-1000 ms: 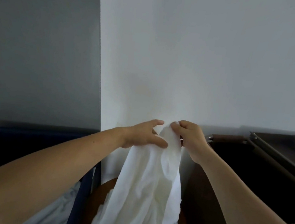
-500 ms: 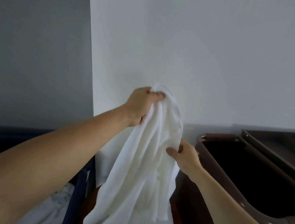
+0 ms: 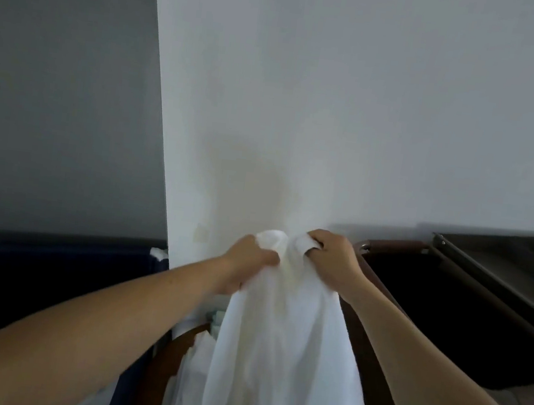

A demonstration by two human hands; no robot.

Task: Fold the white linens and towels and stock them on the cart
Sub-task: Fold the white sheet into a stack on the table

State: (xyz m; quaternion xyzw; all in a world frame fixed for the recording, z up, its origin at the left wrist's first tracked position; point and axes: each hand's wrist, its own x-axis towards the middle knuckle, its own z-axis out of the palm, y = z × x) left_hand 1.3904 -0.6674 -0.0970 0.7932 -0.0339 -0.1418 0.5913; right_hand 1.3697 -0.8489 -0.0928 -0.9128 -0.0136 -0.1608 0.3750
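White wall [image 3: 370,97] fills the far background and meets a grey wall [image 3: 56,78] on the left.

1. White linen cloth [image 3: 281,354]: held up at centre, in front of the white wall. It hangs in loose vertical folds from its bunched top edge down past the near edge of view.
2. My left hand [image 3: 245,260]: fingers curled, gripping the left part of the top edge.
3. My right hand [image 3: 332,259]: fingers curled over the right part of the top edge, gripping it. The two hands are close together, with a short hump of cloth between them.
4. More white fabric [image 3: 198,357] lies just left of the hanging cloth, lower down.
5. Navy bin [image 3: 52,264]: left of my left forearm.
6. Brown cart [image 3: 397,245]: right of the cloth, its interior dark. A dark metal tray [image 3: 501,262] sits at far right.
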